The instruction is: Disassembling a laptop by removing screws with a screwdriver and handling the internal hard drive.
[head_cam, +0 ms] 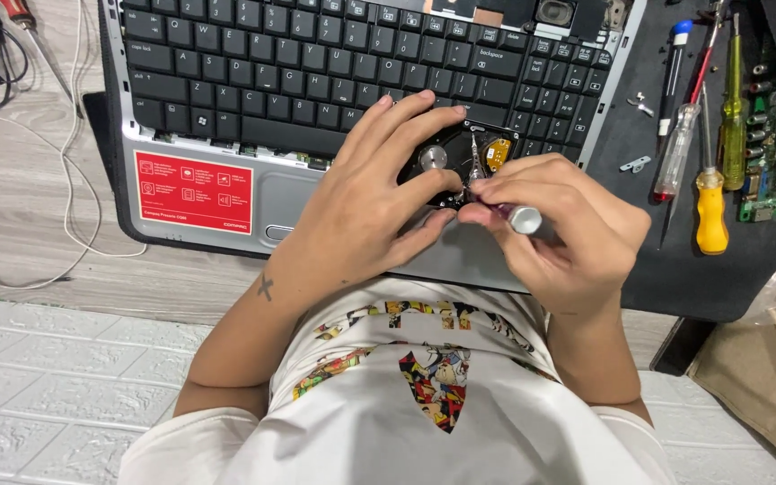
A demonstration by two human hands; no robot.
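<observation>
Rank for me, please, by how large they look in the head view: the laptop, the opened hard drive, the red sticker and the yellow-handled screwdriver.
1. laptop
2. red sticker
3. hard drive, though hands cover much of it
4. yellow-handled screwdriver, slim, though comparably long
</observation>
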